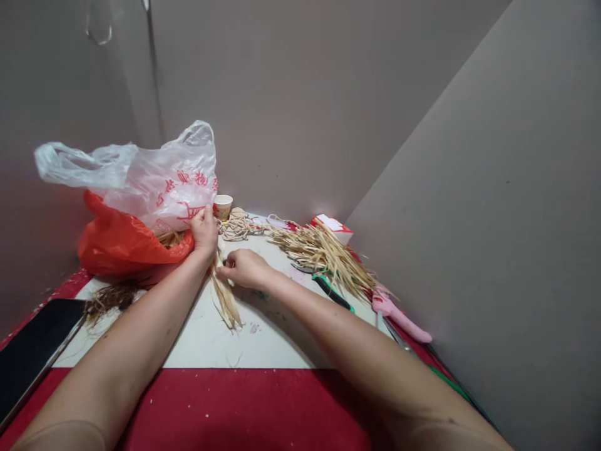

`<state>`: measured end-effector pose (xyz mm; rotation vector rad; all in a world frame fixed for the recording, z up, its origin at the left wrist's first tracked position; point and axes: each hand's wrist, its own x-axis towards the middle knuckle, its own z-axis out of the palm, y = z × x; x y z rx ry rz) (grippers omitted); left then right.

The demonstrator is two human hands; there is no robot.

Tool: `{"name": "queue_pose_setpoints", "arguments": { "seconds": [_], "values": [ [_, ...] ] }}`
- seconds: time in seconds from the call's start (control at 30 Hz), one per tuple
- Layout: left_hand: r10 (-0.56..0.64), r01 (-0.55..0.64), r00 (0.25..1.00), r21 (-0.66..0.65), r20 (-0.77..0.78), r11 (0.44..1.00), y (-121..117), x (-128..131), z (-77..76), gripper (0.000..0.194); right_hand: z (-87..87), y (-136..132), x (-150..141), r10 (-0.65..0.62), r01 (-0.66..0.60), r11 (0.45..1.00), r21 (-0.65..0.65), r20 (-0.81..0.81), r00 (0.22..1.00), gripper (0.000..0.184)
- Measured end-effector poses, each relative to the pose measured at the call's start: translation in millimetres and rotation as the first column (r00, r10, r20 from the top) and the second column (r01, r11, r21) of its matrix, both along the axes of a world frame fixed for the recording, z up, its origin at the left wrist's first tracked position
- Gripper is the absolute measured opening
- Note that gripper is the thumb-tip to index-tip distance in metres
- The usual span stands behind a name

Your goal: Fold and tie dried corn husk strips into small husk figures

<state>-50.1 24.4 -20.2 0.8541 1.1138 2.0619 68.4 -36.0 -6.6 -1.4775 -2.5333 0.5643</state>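
Note:
A bundle of pale dried husk strips [226, 304] hangs down over the white board, its loose ends pointing toward me. My left hand [205, 230] is closed at the upper end of these strips, right beside the plastic bags; its fingertips are partly hidden. Lower down, my right hand [246, 268] pinches the same strips from the right side, with its thumb and fingers together. Left of my left hand stands a red plastic bag [122, 241] with straw-coloured strips showing inside. A white translucent bag [141, 181] with red print rises out of it.
Behind my hands are a paper cup [223, 205] and coiled cord [238, 225]. On the right lie a straw pile [323, 250], a red-and-white box [335, 228], green-black handled pliers [332, 292] and a pink-handled tool [399, 316]. Dark roots [110, 299] and a black tablet [37, 344] lie left.

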Motion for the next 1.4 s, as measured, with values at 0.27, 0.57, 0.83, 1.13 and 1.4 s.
{"name": "queue_pose_setpoints", "arguments": {
  "seconds": [0.27,0.57,0.83,1.13,1.4],
  "values": [
    [-0.026,0.026,0.999,-0.018,-0.038,1.000,0.3,-0.3,-4.5,0.006,-31.7,4.6,-1.3,-0.136,0.074,0.976,-0.205,-0.311,0.941,0.010],
    [-0.119,0.115,0.992,-0.102,-0.034,0.988,-6.0,-0.7,-1.7,0.013,-32.4,-12.3,57.7,-0.505,-0.014,0.799,-0.601,-0.684,0.526,0.027],
    [-0.473,0.400,0.868,-0.350,-0.151,0.847,-17.0,18.4,-3.7,0.020,-44.7,6.5,63.9,-0.509,0.019,0.855,-0.518,-0.831,0.225,0.032],
    [-0.699,0.587,0.678,-0.405,-0.228,0.701,-28.5,34.1,-5.7,0.020,-50.3,7.5,63.9,-0.476,0.046,0.876,-0.480,-0.846,0.240,0.029],
    [-0.724,0.608,0.659,-0.423,-0.203,0.672,-26.9,33.4,-11.0,0.017,-49.0,8.9,64.8,-0.448,0.105,0.894,-0.435,-0.866,0.223,0.041]
  ]
}}
